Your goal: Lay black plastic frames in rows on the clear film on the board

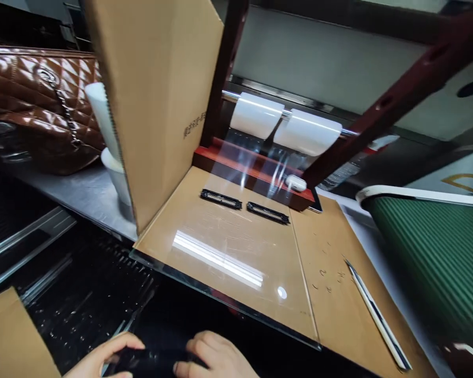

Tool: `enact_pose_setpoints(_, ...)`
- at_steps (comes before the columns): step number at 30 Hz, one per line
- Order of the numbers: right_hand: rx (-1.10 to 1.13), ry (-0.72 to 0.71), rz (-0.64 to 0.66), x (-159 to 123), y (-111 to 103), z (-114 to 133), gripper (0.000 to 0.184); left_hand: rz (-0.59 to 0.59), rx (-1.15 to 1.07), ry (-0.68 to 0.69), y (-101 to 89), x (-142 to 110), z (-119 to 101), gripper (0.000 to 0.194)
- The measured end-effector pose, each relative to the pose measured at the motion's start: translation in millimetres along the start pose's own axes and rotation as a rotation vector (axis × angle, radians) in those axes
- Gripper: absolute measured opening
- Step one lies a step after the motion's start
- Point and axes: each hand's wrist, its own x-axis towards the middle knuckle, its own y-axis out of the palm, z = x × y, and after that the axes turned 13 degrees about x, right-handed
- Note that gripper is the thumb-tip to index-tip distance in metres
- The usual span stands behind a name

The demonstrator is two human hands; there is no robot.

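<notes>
At the bottom edge, my left hand (109, 353) curls its thumb and fingers around something dark, which merges with the black background. My right hand (216, 357) is close beside it, fingers bent and pressed together at the other end of that dark thing. Its kind cannot be made out. Beyond both hands lies a clear glass plate (236, 231) over brown cardboard. Two slim black plastic frames, a left one (220, 199) and a right one (268, 213), rest end to end on it, under strips of clear film.
Two white film rolls (257, 113) (308, 131) hang on a rod in a dark red stand. A tall cardboard sheet (157, 105) stands left. A pointed white-and-black tool (376, 312) lies right, near a green ribbed belt (433, 247). A brown quilted bag (35, 110) sits far left.
</notes>
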Motion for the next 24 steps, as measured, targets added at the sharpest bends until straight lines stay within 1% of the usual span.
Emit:
enact_pose_setpoints(1,0.015,-0.002,-0.008,5,4,-4,0.02,-0.087,0.009,-0.042,-2.1,5,19,0.049)
enact_pose_setpoints(3,0.056,0.031,0.008,13,9,-12,0.023,-0.248,0.032,-0.161,-17.3,15,58,0.06)
enact_pose_setpoints(5,0.101,0.121,0.066,18,10,-18,0.039,-0.423,0.072,-0.31,-44.9,19,97,0.077)
enact_pose_setpoints(6,0.118,0.177,0.101,19,10,-19,0.046,-0.502,0.098,-0.385,-61.0,18,116,0.083)
enact_pose_setpoints(7,0.131,0.233,0.136,19,9,-20,0.052,-0.57,0.132,-0.447,-77.0,16,134,0.085)
enact_pose_setpoints(8,0.141,0.281,0.167,20,8,-20,0.054,-0.62,0.17,-0.514,-91.9,13,150,0.082)
enact_pose_setpoints(10,0.147,0.359,0.221,20,8,-19,0.056,-0.671,0.254,-0.585,-115.4,7,179,0.065)
enact_pose_setpoints(12,0.142,0.411,0.26,22,9,-17,0.056,-0.689,0.337,-0.61,-128.6,6,200,0.051)
enact_pose_setpoints(14,0.135,0.444,0.283,23,13,-16,0.056,-0.689,0.402,-0.616,-133.2,12,213,0.046)
enact_pose_setpoints(17,0.136,0.463,0.304,25,20,-16,0.058,-0.674,0.454,-0.617,-130.5,26,221,0.049)
enact_pose_setpoints(20,0.15,0.435,0.284,24,29,-17,0.061,-0.685,0.48,-0.619,-121.9,35,223,0.056)
enact_pose_setpoints(24,0.149,0.352,0.217,20,39,-20,0.055,-0.734,0.473,-0.706,-102.5,31,228,0.073)
